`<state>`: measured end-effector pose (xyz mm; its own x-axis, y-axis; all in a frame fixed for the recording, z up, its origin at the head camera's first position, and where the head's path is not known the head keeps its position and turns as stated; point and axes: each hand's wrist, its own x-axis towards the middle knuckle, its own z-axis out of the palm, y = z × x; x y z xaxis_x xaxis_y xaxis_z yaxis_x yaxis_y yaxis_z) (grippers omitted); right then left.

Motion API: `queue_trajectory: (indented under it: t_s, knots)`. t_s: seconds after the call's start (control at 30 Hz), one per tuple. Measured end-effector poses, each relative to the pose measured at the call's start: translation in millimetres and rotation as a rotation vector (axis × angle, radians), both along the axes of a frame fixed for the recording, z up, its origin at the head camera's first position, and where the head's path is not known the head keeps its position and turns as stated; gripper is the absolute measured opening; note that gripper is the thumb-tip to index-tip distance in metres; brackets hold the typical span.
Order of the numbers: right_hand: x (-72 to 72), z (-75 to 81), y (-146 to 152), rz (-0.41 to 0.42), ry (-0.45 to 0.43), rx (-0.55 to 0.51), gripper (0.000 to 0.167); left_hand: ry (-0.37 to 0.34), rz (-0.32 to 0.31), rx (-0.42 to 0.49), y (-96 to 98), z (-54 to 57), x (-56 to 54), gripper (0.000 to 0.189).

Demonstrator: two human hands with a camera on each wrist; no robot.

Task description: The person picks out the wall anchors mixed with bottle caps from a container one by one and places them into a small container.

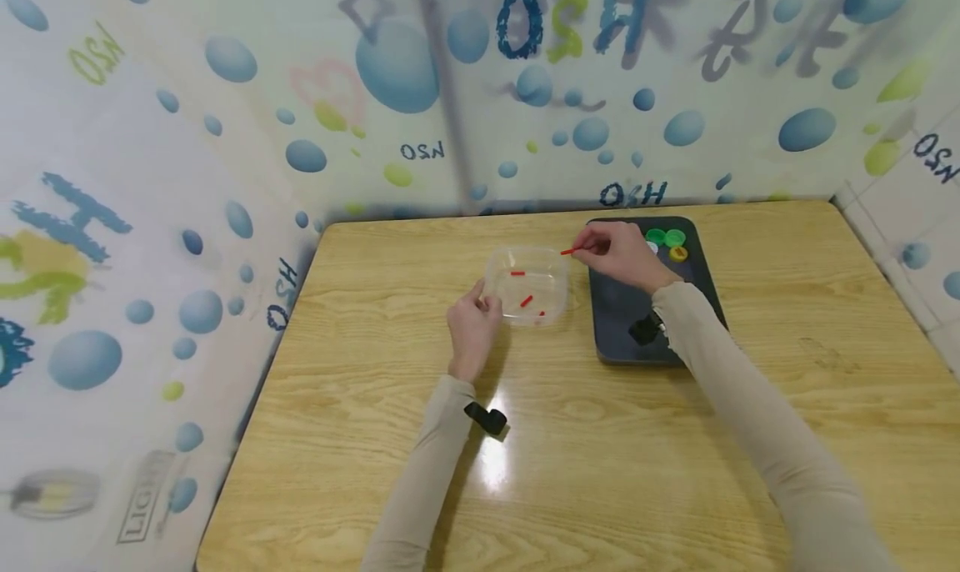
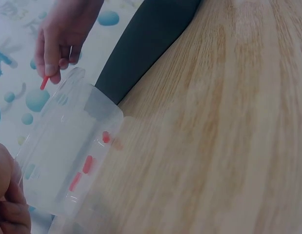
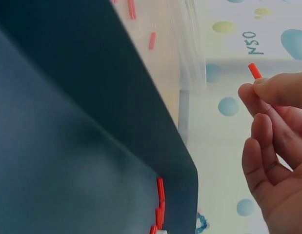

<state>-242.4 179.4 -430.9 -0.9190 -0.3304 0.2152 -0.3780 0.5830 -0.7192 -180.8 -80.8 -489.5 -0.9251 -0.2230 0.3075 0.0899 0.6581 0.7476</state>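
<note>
1. We see a clear box on a wooden bench, and we tell every place from this box.
2. We see the left hand at the left side of the box. Its fingers are bent and pinch the box's edge.
3. We see the right hand up high, near the far right corner of the box. Its thumb and fingers pinch a small red stick.
4. That stick points toward the box. We cannot tell if its tip is over the rim or just beside it.
5. We count three loose red sticks inside the box. They lie apart on its bottom.
6. We find a dark tray just to the right of the box, lying on the bench too.
7. In the tray, well to the right of the box, we spot two round green caps side by side, and a yellow cap next to them. A bit of something white shows there too.
8. From the right wrist we see more red sticks in the tray, along its edge.
9. Past the far side of the box, we see a wall with blue dots and letters.
</note>
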Motion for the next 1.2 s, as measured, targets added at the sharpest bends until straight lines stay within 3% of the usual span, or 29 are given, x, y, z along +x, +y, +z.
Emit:
queue_trajectory:
  t_s: [0.33, 1.03, 1.2]
  knots:
    - [-2.4, 1.9, -18, 0.078, 0.003, 0.008, 0.010, -0.026, 0.000, 0.012, 0.2, -1.9, 0.1, 0.044]
    - [-7.4, -7.4, -55, 0.220, -0.120, 0.074, 0.006, -0.008, -0.009, -0.010, 1.2, 1.0, -0.8, 0.043]
    - [-7.2, -10.8, -61, 0.245, -0.100, 0.076, 0.006, -0.017, -0.016, -0.002, -0.5, -0.7, 0.8, 0.044]
